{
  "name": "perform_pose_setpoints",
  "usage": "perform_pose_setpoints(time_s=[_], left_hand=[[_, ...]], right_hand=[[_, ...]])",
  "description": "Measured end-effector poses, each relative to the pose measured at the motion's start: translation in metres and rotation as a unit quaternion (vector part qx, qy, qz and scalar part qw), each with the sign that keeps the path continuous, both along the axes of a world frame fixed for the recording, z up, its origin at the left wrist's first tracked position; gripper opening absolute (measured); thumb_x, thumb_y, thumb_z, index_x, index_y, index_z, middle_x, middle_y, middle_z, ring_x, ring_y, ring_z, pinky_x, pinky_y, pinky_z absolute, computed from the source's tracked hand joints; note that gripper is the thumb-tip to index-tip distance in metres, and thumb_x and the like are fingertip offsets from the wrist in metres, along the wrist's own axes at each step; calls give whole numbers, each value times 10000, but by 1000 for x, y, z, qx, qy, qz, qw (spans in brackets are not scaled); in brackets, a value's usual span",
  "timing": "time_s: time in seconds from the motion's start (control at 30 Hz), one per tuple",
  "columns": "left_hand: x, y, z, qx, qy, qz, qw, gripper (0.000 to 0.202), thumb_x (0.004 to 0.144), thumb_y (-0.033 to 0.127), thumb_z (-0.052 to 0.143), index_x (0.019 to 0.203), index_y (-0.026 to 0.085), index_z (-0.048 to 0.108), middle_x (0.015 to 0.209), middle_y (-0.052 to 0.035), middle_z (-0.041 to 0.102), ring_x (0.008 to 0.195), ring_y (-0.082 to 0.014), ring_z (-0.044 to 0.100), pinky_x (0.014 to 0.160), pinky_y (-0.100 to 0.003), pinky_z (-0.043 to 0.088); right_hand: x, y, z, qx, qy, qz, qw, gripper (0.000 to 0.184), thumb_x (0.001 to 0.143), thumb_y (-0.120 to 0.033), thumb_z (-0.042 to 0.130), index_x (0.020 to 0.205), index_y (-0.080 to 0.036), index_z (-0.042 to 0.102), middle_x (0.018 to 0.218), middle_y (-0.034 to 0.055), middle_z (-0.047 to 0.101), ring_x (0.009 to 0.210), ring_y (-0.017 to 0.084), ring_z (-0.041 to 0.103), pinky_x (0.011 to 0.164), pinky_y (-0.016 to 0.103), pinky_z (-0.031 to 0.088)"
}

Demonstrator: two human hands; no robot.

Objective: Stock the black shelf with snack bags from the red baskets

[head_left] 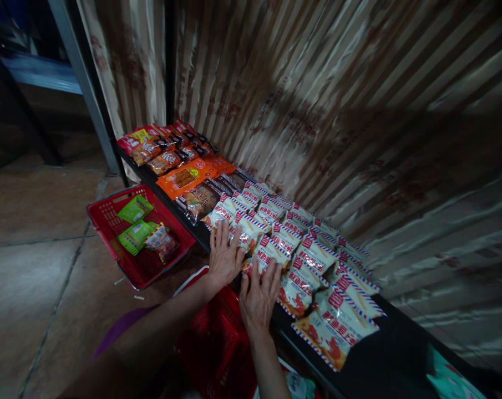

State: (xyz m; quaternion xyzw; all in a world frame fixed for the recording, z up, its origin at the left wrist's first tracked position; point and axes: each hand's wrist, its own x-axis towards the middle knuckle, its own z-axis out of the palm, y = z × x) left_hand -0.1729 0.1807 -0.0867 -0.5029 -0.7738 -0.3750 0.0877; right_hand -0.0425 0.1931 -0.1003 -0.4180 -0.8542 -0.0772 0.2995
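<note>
Rows of white snack bags (336,324) with red lettering and striped edges stand on a long black shelf (384,354). My left hand (224,252) lies with fingers spread against the front bags near the left of these rows. Just right of it, my right hand (259,293) rests its spread fingertips on the lower part of another front snack bag (271,251). Neither hand is closed around a bag. Brown snack packs (198,200) and an orange pack (188,176) adjoin the white bags on the left.
Red and orange snack packs (145,145) fill the shelf's far left end. A red basket (105,224) holding green packets (136,235) is on the tiled floor; another red basket (211,338) is below my arms. A pleated curtain (317,100) hangs behind. A teal package (452,377) lies at right.
</note>
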Motion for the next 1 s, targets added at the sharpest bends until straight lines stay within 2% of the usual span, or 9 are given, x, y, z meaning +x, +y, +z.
perform_pose_setpoints(time_s=[0.37, 0.6, 0.83, 1.0], left_hand=[[-9, 3, -5, -11, -13, 0, 1000, 581, 910, 319, 382, 1454, 189, 223, 1535, -146, 170, 1427, -288, 64, 1114, -540, 188], [-11, 1, -5, -5, -19, -3, 1000, 581, 904, 314, 399, 1446, 177, 241, 1541, -160, 124, 1427, -299, 48, 1115, -546, 180], [-12, 1, -4, -15, -29, -8, 999, 552, 903, 301, 407, 1430, 195, 281, 1538, -161, 139, 1426, -300, 53, 1106, -553, 199], [-10, 0, -1, -10, -30, -4, 1000, 556, 907, 282, 391, 1437, 176, 263, 1541, -161, 125, 1428, -290, 25, 1113, -543, 195]], right_hand=[[0, 1, 1, 11, -1, 8, 1000, 549, 939, -325, 363, 1460, -247, 208, 1563, 106, 47, 1413, 355, 90, 1040, 573, 288], [0, 1, -1, 12, -4, 4, 1000, 505, 944, -338, 344, 1434, -223, 297, 1561, 106, 59, 1412, 351, 96, 1045, 576, 272], [-1, 2, 0, 15, -19, 1, 1000, 525, 945, -350, 327, 1451, -239, 243, 1555, 113, 111, 1405, 336, 131, 1039, 555, 283], [-1, 2, -1, 24, -15, 2, 1000, 561, 944, -343, 337, 1468, -264, 154, 1560, 103, 87, 1405, 347, 133, 1034, 564, 291]])
